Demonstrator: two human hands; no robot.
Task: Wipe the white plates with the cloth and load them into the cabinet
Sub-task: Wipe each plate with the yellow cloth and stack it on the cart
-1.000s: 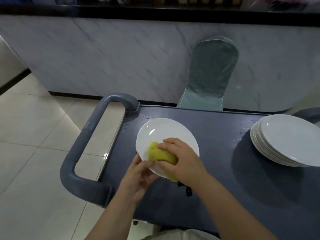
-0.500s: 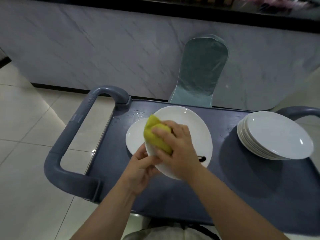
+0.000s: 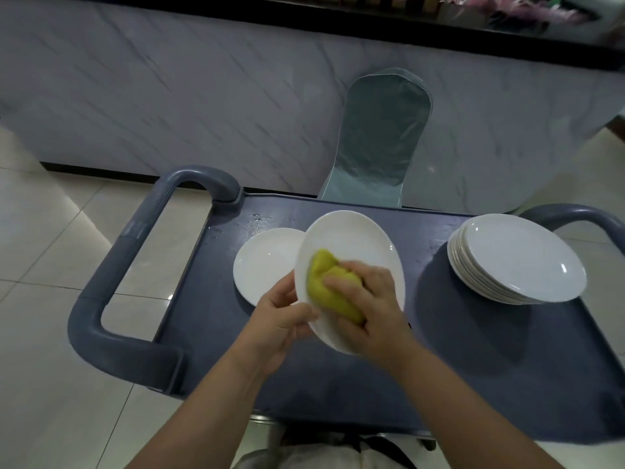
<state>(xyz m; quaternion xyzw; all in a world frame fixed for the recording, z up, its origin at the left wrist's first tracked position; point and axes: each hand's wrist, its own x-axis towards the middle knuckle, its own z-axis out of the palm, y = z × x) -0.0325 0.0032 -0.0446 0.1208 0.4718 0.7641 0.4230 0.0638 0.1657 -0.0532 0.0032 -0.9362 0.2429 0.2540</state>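
Observation:
A white plate (image 3: pixel 351 242) is held tilted above the grey-blue cart top (image 3: pixel 338 384). My left hand (image 3: pixel 280 319) grips its lower left rim. My right hand (image 3: pixel 368 306) presses a bunched yellow-green cloth (image 3: pixel 324 286) against the plate's face, fingers curled round the cloth. Under and left of the raised plate, a second white plate (image 3: pixel 263 262) lies flat on the cart. A stack of several white plates (image 3: pixel 517 258) sits at the cart's right end. No cabinet is in view.
The cart has a thick grey handle loop (image 3: pixel 111 275) on the left and another handle (image 3: pixel 588 218) at the far right. Behind it stands a chair with a pale green cover (image 3: pixel 378 137) against a marble-patterned counter wall (image 3: pixel 169 96). Pale floor tiles lie to the left.
The plate has been lifted off the lower plate and tipped more upright. The cloth moved from the plate's upper left edge down toward its middle. The view shifted slightly left.

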